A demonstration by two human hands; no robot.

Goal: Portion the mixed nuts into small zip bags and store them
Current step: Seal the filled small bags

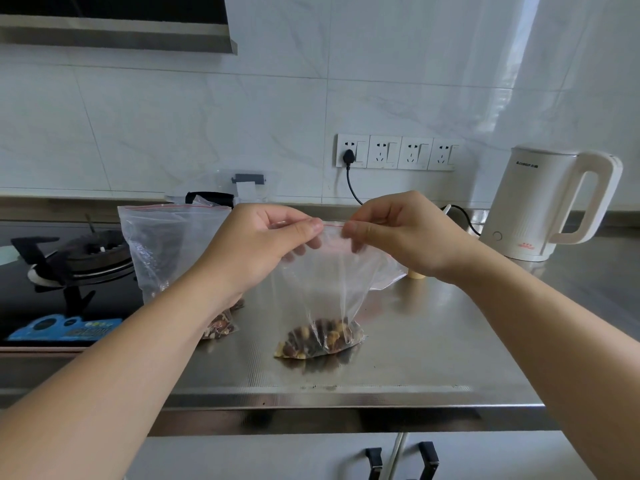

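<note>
Centre of frame: a small clear plastic zip bag with a red seal line stands on the brushed-steel table, its mixed nuts settled at the bottom. The left hand and right hand are close together, each pinching the bag's top edge. The seal strip runs left to right between them, directly below the fingertips, both hands equally near. Judgement: sealing is in hand; pressing along that horizontal strip comes next. A second clear zip bag holding nuts stands centre left, partly behind the left forearm.
</note>
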